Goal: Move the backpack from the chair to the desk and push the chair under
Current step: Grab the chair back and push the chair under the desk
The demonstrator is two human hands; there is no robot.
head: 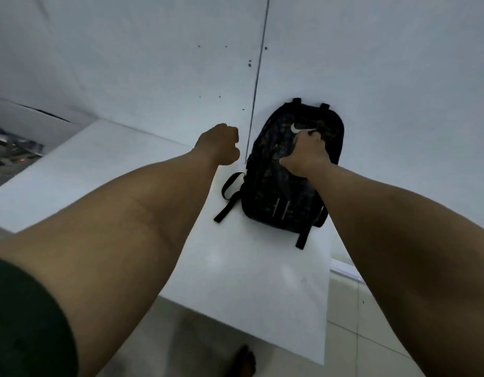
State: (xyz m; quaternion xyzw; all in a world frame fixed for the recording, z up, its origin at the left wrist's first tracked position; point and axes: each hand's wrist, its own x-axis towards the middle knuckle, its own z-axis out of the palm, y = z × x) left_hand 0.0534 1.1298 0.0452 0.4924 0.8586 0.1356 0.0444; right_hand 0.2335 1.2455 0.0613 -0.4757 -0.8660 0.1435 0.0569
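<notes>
The backpack [292,172] is sitting on the white desk [235,281], at the far side where the desktop meets the white wall [154,63]. It is standing nearly upright with its back leaning against the wall. Its long axis is running from the desk surface up the wall, top end with the two small loops pointing upward, bottom end resting on the desk toward the person. The front, with a white logo, is facing out into the room. Black straps are trailing off the lower left and lower right corners onto the desktop.

The right hand [307,156] is pressing on the upper front of the backpack, fingers curled into the fabric and gripping it just below the logo. The left hand [219,144] is hanging in the air just left of the backpack, clenched into a loose fist, holding nothing and touching nothing. A dark vertical seam [258,77] in the wall is running down between the two hands. Tiled floor [371,336] is showing beyond the desk's near edge.
</notes>
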